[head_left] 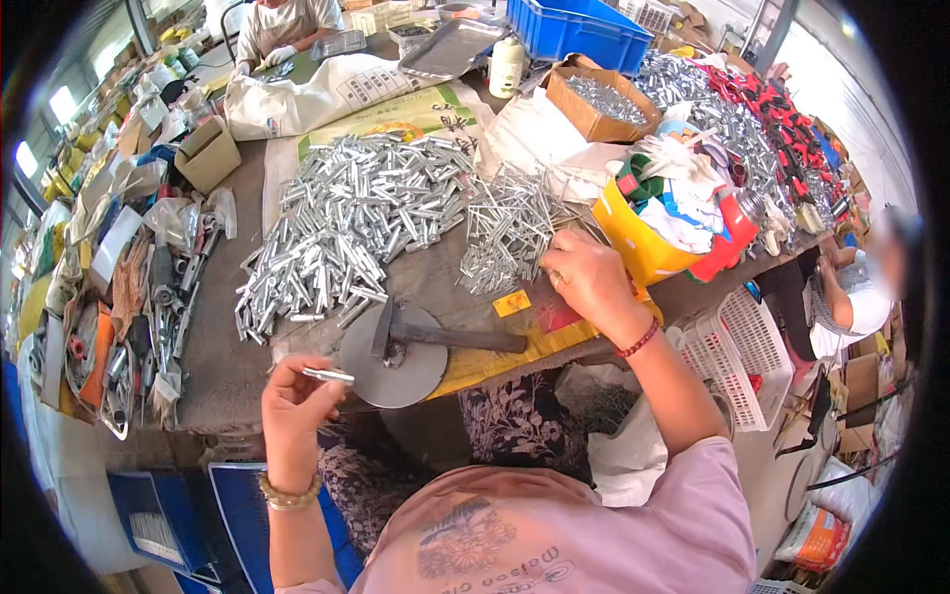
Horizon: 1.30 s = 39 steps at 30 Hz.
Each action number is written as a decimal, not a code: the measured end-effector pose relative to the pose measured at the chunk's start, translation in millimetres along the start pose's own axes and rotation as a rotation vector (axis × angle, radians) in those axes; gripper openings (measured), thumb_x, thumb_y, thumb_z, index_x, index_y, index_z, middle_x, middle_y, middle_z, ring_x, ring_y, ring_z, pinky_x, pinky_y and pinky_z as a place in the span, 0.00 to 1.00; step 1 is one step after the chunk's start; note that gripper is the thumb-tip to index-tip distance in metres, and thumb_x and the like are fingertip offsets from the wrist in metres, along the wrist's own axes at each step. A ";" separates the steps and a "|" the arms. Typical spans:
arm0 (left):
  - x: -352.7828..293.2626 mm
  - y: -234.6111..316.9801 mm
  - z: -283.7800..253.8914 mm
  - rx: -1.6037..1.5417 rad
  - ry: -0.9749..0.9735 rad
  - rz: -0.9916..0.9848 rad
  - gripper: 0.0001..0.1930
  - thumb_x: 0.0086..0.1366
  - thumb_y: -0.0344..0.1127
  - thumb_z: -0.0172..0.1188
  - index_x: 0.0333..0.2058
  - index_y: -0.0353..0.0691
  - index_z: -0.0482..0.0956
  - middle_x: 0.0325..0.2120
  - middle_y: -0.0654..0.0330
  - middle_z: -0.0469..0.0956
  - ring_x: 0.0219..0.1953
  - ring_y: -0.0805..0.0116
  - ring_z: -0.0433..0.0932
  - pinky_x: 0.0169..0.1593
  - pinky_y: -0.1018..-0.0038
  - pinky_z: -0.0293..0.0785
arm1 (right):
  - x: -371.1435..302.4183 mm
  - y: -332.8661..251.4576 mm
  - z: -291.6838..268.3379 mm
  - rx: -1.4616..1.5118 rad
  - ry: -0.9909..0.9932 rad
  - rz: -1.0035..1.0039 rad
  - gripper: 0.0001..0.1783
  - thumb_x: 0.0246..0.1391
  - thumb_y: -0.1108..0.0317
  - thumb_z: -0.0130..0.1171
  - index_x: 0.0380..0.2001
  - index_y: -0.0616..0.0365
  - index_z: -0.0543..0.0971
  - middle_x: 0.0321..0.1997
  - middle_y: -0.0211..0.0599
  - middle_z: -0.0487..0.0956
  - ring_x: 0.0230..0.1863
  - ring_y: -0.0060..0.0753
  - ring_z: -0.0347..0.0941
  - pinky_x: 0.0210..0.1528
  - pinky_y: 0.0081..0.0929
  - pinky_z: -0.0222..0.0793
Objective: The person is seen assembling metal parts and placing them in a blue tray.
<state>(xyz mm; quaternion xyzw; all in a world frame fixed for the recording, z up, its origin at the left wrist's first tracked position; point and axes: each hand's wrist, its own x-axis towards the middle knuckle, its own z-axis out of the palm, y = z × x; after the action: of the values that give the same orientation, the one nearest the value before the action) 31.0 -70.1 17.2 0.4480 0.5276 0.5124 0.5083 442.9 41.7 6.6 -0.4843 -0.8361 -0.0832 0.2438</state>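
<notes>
Between the thumb and fingers of my left hand (294, 401) is a short shiny metal sleeve (330, 375), held out roughly level just left of a round grey metal plate (401, 373). My right hand (591, 277) is at the right edge of a pile of thin metal pins (510, 226); its fingertips are pinched together, and what they hold, if anything, cannot be made out. A hammer (445, 337) lies with its head on the plate and its handle pointing right. Behind it spreads a large heap of similar metal sleeves (356, 213).
Right of my right hand stand a yellow container (638, 238) with gloves and a red container (732, 233). Farther back are a cardboard box (602, 99) of small metal parts and a blue crate (579, 35). Tools (163, 277) crowd the left edge. A co-worker (287, 35) sits across the table.
</notes>
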 end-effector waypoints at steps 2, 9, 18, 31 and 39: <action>-1.9 -3.1 5.3 0.032 -0.019 0.013 0.13 0.67 0.23 0.70 0.49 0.38 0.83 0.36 0.64 0.86 0.37 0.80 0.83 0.36 0.83 0.74 | -0.1 -10.7 -5.9 0.028 -0.024 -0.008 0.06 0.48 0.76 0.66 0.32 0.54 0.84 0.35 0.36 0.77 0.42 0.46 0.80 0.41 0.43 0.79; 2.7 -15.6 24.4 0.106 -0.050 0.061 0.11 0.65 0.21 0.73 0.45 0.37 0.85 0.35 0.67 0.85 0.34 0.83 0.79 0.38 0.83 0.74 | -6.6 -40.4 -23.4 0.144 -0.092 -0.009 0.04 0.51 0.75 0.65 0.32 0.55 0.83 0.36 0.36 0.76 0.43 0.47 0.80 0.42 0.43 0.79; 8.8 -5.7 24.1 0.679 0.048 0.455 0.09 0.58 0.24 0.77 0.36 0.36 0.87 0.29 0.59 0.80 0.32 0.65 0.81 0.36 0.71 0.75 | -10.9 -34.5 -23.2 0.049 -0.171 -0.028 0.08 0.50 0.72 0.65 0.33 0.55 0.76 0.38 0.40 0.74 0.42 0.51 0.78 0.41 0.48 0.78; -3.3 -5.2 23.5 0.753 0.051 0.501 0.09 0.58 0.30 0.78 0.37 0.38 0.90 0.31 0.57 0.81 0.35 0.56 0.81 0.39 0.65 0.76 | 1.5 -84.9 -17.1 0.211 -0.007 0.066 0.15 0.47 0.72 0.74 0.38 0.55 0.79 0.37 0.39 0.81 0.41 0.49 0.82 0.43 0.45 0.79; 3.8 -5.4 19.5 0.792 0.005 0.517 0.08 0.59 0.28 0.76 0.38 0.37 0.89 0.32 0.57 0.80 0.34 0.60 0.80 0.38 0.67 0.76 | 21.3 -154.0 -2.1 0.494 -0.049 -0.166 0.10 0.49 0.75 0.72 0.36 0.56 0.83 0.35 0.36 0.80 0.40 0.44 0.80 0.42 0.40 0.78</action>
<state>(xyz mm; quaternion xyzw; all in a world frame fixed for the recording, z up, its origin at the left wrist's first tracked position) 50.3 -65.1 12.4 0.7229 0.5547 0.3825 0.1526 303.8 -22.3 33.7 -0.3418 -0.8736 0.1153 0.3267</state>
